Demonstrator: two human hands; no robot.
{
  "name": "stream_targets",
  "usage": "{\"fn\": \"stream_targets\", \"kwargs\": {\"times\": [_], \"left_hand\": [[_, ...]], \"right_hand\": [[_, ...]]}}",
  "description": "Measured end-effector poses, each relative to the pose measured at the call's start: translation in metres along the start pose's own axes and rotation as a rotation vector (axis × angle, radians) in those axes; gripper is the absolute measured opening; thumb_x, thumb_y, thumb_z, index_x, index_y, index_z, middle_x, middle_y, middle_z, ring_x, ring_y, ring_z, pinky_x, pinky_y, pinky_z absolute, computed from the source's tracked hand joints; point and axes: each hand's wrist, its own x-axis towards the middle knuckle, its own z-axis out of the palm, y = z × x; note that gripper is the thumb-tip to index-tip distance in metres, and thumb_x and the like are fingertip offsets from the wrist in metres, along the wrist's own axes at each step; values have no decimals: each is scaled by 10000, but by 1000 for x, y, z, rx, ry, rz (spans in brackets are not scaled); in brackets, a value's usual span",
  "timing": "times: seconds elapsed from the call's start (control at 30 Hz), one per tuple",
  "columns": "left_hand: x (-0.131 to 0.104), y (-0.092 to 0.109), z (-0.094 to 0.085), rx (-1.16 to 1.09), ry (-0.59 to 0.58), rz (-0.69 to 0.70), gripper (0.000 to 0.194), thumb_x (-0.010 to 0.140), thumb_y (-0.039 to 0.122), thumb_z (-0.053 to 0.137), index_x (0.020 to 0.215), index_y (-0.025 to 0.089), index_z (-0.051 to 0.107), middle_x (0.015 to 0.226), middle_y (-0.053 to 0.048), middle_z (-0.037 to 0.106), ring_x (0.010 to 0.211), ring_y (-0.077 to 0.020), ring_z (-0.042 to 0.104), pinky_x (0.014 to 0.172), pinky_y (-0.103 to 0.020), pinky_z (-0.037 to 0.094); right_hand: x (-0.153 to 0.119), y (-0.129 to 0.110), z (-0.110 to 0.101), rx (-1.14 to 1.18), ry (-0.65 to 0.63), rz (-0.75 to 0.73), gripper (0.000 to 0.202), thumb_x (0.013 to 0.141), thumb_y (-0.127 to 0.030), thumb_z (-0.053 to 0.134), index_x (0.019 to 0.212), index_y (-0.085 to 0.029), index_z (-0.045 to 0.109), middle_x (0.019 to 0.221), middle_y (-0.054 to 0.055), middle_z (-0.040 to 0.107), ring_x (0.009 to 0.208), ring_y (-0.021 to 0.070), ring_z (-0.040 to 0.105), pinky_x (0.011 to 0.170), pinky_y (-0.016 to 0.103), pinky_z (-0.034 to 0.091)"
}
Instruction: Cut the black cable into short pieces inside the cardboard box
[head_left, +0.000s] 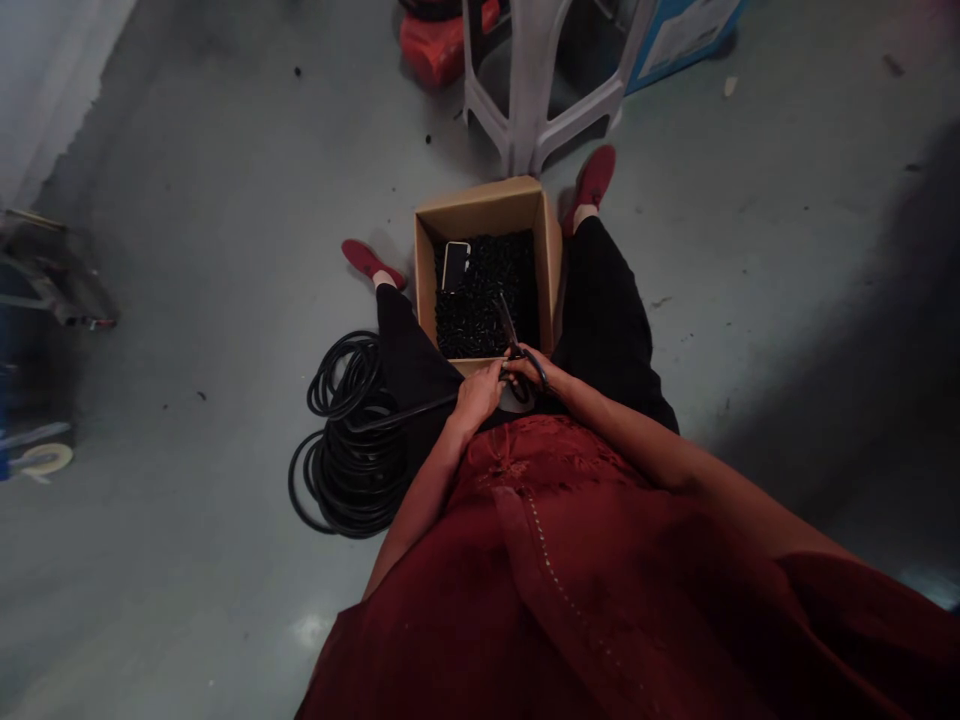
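Note:
My left hand [480, 393] is closed on a black hose [427, 408], which runs off to the left into a coiled pile [356, 470] on the floor. My right hand [534, 370] grips a pair of scissors [508, 320] by its dark handles, blades pointing away over the cardboard box [551, 270]. The two hands meet just above the box's near edge, fingers close together. Many short black pieces [487, 300] fill the bottom of the box. On top of them lies a phone [455, 267] with a dark screen. What sits between my fingertips is too small to make out.
A grey plastic stool [529, 90] stands just beyond the box, with a red object [439, 45] and a blue box [682, 40] behind it. My legs straddle the cardboard box. At far left are a metal frame [45, 265] and a tape roll [46, 459].

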Motion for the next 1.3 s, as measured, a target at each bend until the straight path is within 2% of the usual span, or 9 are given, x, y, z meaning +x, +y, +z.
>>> {"fn": "stream_targets", "kwargs": {"times": [0.13, 0.3, 0.53, 0.67, 0.8, 0.93, 1.1, 1.23, 1.3], "left_hand": [[-27, -32, -13, 69, 62, -90, 458, 914, 250, 488, 1359, 148, 449, 1162, -152, 645, 1120, -258, 560, 940, -357, 385], [-88, -95, -17, 231, 167, -266, 514, 907, 236, 466, 1409, 139, 413, 1140, -151, 648, 1092, -268, 552, 947, -373, 359], [-169, -166, 24, 143, 98, -673, 383, 885, 198, 454, 1246, 161, 574, 1063, -124, 688, 1056, -244, 606, 973, -354, 358], [-208, -184, 49, 58, 63, -827, 198, 848, 222, 522, 955, 182, 684, 999, -96, 713, 969, -220, 639, 844, -302, 430], [-230, -194, 50, 14, 161, -927, 156, 820, 211, 542, 902, 189, 673, 1008, -82, 705, 953, -196, 629, 790, -272, 444], [-242, -213, 15, 45, 370, -978, 222, 819, 159, 481, 967, 177, 645, 1044, -89, 686, 1003, -199, 603, 883, -296, 426], [-280, -235, -63, 193, 700, -1075, 277, 871, 272, 399, 1019, 133, 588, 1143, -166, 624, 1157, -283, 511, 1014, -422, 353], [-329, -221, -131, 538, 1359, -1077, 276, 890, 358, 315, 905, 208, 546, 1010, -103, 634, 1081, -226, 570, 990, -378, 404], [-351, -212, -156, 688, 1549, -1095, 305, 900, 360, 253, 914, 251, 537, 994, -51, 626, 1034, -185, 588, 966, -341, 430]], "right_hand": [[-2, -5, -6, 48, 10, -6, 404, 639, -269, 708, 928, -215, 430, 565, -97, 497, 470, 89, 504, 448, 211, 440], [-3, -4, -3, 68, -28, -15, 489, 577, -290, 744, 944, -218, 429, 583, -101, 502, 477, 85, 512, 471, 224, 450], [-9, -1, 3, 61, -41, -57, 465, 569, -269, 759, 928, -223, 468, 592, -93, 499, 478, 87, 507, 456, 224, 437], [-10, -1, 2, 52, -14, -64, 452, 563, -276, 762, 903, -234, 467, 590, -92, 501, 481, 89, 501, 461, 230, 450], [-9, 1, 3, 39, 6, -47, 466, 547, -284, 766, 903, -234, 470, 586, -93, 503, 467, 90, 494, 444, 223, 435], [-11, 2, 8, 29, 1, -22, 474, 530, -269, 769, 897, -227, 472, 608, -87, 505, 472, 89, 490, 437, 217, 422], [-18, -1, 21, 48, -65, 2, 388, 608, -226, 722, 891, -230, 458, 620, -69, 497, 491, 83, 488, 471, 217, 412], [-18, -8, 30, 13, -75, -21, 221, 720, -220, 591, 885, -241, 446, 598, -63, 445, 483, 72, 472, 501, 227, 389], [-15, -13, 30, -28, -56, -47, 244, 691, -254, 616, 867, -249, 447, 588, -57, 449, 477, 89, 458, 486, 249, 400]]}}
